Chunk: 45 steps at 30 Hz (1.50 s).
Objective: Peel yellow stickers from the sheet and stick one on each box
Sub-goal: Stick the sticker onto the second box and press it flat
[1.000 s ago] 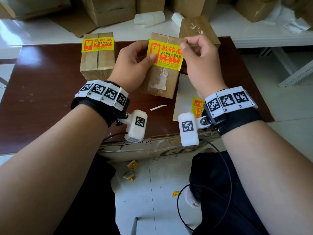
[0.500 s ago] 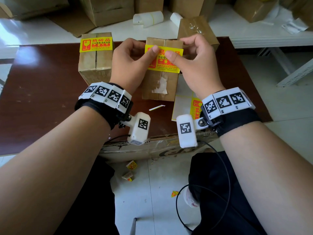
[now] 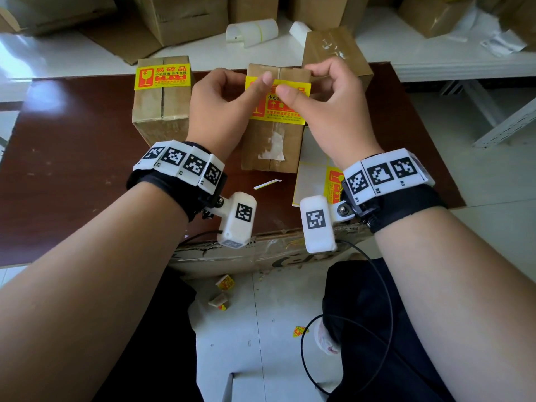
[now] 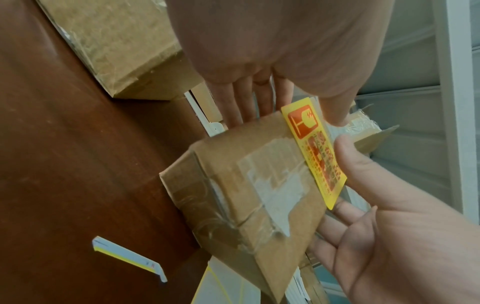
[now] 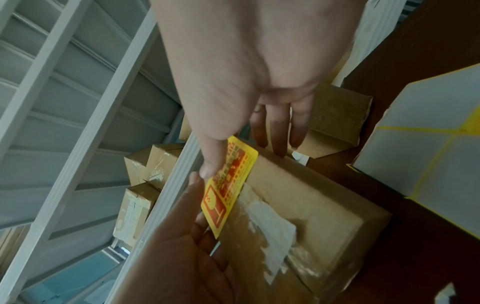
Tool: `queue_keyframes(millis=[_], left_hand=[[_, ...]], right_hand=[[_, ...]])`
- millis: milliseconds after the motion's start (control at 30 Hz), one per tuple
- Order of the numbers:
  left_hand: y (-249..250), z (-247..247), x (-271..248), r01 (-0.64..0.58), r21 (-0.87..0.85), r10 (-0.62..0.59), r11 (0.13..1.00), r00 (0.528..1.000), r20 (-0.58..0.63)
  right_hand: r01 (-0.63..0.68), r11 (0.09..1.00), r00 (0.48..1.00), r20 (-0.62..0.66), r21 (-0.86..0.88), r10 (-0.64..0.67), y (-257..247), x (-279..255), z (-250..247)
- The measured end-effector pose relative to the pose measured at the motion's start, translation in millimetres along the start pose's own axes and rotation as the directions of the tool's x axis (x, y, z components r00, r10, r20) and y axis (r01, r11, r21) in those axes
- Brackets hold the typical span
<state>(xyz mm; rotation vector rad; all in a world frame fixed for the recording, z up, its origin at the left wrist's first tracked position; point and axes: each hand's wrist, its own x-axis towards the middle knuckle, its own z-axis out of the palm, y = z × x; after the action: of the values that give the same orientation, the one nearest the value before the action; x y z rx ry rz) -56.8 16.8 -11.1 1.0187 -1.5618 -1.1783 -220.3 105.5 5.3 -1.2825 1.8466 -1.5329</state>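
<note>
A brown cardboard box stands at the middle of the dark table, with a yellow sticker lying across its upper end. My left hand and right hand pinch that end from either side, thumbs pressing on the sticker's top middle and fingers behind the box. The left wrist view shows the sticker under both thumbs, and so does the right wrist view, where one sticker corner overhangs the box. A second box to the left carries its own sticker. The sticker sheet lies right of the middle box, partly under my right wrist.
A third plain box stands behind my right hand. A thin backing strip lies in front of the middle box. Larger cartons and white rolls sit on the white floor beyond. A white rack is at the right.
The sticker, held by its edges in front of the box a second ago, now lies on the box's upper end. Both thumbs have slid inward to the sticker's top middle.
</note>
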Motion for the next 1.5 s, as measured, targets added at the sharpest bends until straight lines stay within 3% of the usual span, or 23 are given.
queue_keyframes(millis=[467, 700, 1033, 1233, 1500], left_hand=[[-3, -5, 10, 0.055, -0.025, -0.055, 0.998, 0.998, -0.001], [-1, -3, 2, -0.029, 0.064, 0.027, 0.998, 0.999, 0.031], [-7, -4, 10, -0.011, 0.060, 0.009, 0.998, 0.999, 0.040], [-1, -2, 6, 0.004, 0.034, -0.005, 0.999, 1.000, 0.024], [3, -3, 0, -0.011, 0.054, 0.010, 0.998, 1.000, 0.022]], right_hand=[[-0.038, 0.999, 0.999, -0.019, 0.017, 0.038, 1, 4, 0], [0.000, 0.998, 1.000, 0.002, -0.070, 0.000, 0, 0, 1], [-0.052, 0.998, 0.998, -0.030, -0.024, 0.051, 2, 5, 0], [-0.012, 0.990, 1.000, -0.023, -0.138, 0.009, 1, -1, 1], [0.004, 0.993, 0.997, -0.072, -0.119, -0.013, 2, 4, 1]])
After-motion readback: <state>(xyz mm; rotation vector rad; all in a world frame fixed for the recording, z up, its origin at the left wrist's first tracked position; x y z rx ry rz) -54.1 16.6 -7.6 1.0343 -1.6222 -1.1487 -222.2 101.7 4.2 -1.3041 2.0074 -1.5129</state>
